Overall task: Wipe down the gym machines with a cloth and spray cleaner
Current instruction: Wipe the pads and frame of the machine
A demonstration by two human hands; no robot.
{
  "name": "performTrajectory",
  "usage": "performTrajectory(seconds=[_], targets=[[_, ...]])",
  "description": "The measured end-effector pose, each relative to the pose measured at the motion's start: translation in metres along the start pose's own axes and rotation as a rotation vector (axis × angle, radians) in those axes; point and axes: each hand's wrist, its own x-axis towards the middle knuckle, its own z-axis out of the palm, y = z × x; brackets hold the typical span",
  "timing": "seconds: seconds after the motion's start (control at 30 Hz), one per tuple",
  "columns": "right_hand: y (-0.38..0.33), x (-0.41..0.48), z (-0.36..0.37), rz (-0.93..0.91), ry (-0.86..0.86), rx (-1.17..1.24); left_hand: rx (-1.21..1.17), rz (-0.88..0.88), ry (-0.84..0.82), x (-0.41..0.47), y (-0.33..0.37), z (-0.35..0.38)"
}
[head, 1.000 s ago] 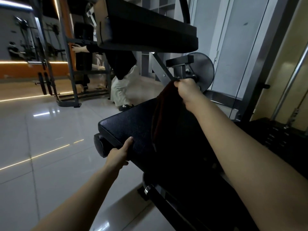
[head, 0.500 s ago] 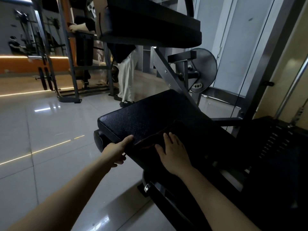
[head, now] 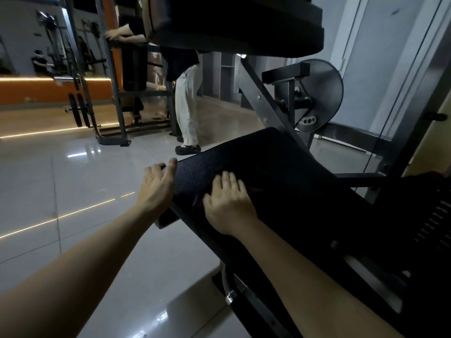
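Head view, dim light. Both forearms are reaching forward and down from the bottom of the frame toward the black seat pad (head: 263,162), which is tilting up toward its far end.

Left hand (head: 156,189): is gripping the pad's near-left corner. Thumb is lying straight along the top edge, pointing away. The fingers are curling over the side of the corner. Wrist is straight, forearm running in from the lower left.

Right hand (head: 229,206): is lying palm-down on the pad's top face, near the left hand but apart from it. Fingers are straight and slightly spread, pointing up the pad, pressing flat rather than pinching. Forearm is coming in from the lower right, crossing above the machine's lower frame.

Cloth (head: 255,191): dark, reddish, mostly hidden under the right palm and lying flat against the pad. Thin reddish edges are showing on either side of the hand. Its full outline is too dark to trace.

Around: 1 upper pad (head: 231,28) is hanging over the seat. A grey steel bar (head: 263,103) is slanting down from it behind the seat, with a round plate (head: 322,93) to its right. A 2nd person (head: 188,106) in pale trousers is standing beyond the seat at another frame. The glossy tiled floor (head: 61,191) is reflecting light strips.
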Motion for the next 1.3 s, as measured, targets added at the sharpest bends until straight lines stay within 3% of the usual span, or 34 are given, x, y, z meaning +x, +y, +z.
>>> performTrajectory(seconds=[0.17, 0.27, 0.33, 0.5, 0.6, 0.7, 0.8, 0.97, 1.13, 1.23, 1.3], targets=[[-0.045, 0.076, 0.001, -0.188, -0.084, -0.059, -0.071, -0.006, -0.064, 0.020, -0.016, -0.006], [-0.051, 0.050, -0.001, -0.230, -0.129, -0.046, -0.058, -0.024, -0.090, 0.042, -0.044, -0.001], [-0.040, 0.000, 0.001, -0.179, -0.090, -0.015, 0.027, -0.025, -0.086, 0.027, -0.026, -0.008], [0.025, -0.134, -0.016, 0.139, -0.174, -0.049, 0.397, 0.124, -0.006, -0.005, -0.010, -0.015], [0.063, -0.186, -0.028, 0.400, -0.256, -0.063, 0.398, 0.144, 0.053, -0.007, -0.014, -0.006], [0.084, -0.215, -0.032, 0.664, -0.231, -0.030, 0.328, 0.096, 0.104, -0.011, -0.011, 0.001], [0.077, -0.204, -0.028, 0.766, -0.184, -0.013, 0.295, 0.146, 0.146, -0.019, -0.006, 0.003], [0.052, -0.140, -0.013, 0.671, -0.125, 0.010, 0.204, 0.106, 0.082, -0.016, -0.004, 0.003], [-0.006, -0.047, 0.004, 0.256, -0.007, 0.055, 0.194, 0.069, 0.017, -0.008, -0.008, 0.000], [-0.010, -0.057, -0.001, 0.125, -0.009, 0.025, 0.256, 0.078, -0.002, -0.008, -0.008, -0.005], [0.007, -0.099, -0.007, 0.168, -0.019, 0.018, 0.256, 0.065, 0.021, -0.013, -0.005, -0.005]])
